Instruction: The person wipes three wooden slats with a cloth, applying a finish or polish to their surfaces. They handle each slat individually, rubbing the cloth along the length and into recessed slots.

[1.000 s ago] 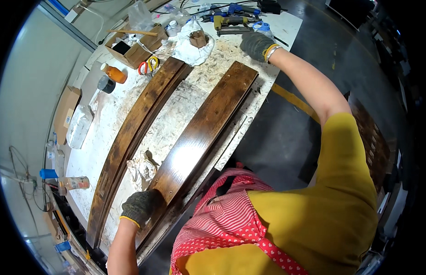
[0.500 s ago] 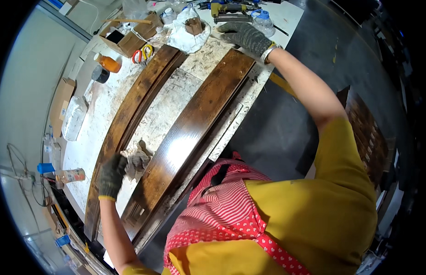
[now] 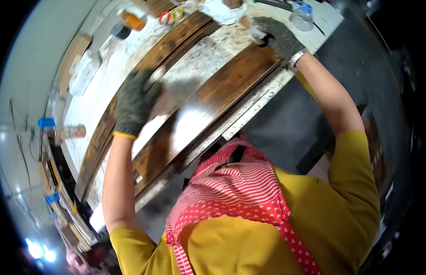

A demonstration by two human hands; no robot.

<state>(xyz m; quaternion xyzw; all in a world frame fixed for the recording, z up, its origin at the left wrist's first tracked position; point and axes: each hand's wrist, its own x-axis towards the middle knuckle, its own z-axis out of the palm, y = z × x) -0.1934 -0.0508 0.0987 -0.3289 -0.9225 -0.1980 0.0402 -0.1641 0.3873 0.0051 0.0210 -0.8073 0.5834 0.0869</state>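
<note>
My left hand (image 3: pixel 136 103), in a dark grey-green glove with a yellow cuff, is over the curved brown wooden piece (image 3: pixel 160 50) on the left. Its fingers are bent around a pale rag (image 3: pixel 166 101), smeared by motion. My right hand (image 3: pixel 280 39), gloved alike, is at the far end of the wide, glossy wooden board (image 3: pixel 217 87). A small whitish and tan thing (image 3: pixel 255 33) shows at its curled fingers; its kind cannot be made out. Both wooden pieces lie on the stained white table (image 3: pixel 199 59).
Scissors with red and yellow handles (image 3: pixel 170 16), an orange bottle (image 3: pixel 131 20) and a dark round container (image 3: pixel 120 30) stand at the far left. A clear jug (image 3: pixel 302 17) is beyond my right hand. A capped bottle (image 3: pixel 73 132) lies at the left edge.
My left hand has moved up and away along the curved piece, with the rag. A small whitish and tan thing now shows at my right hand. The whole view has shifted.
</note>
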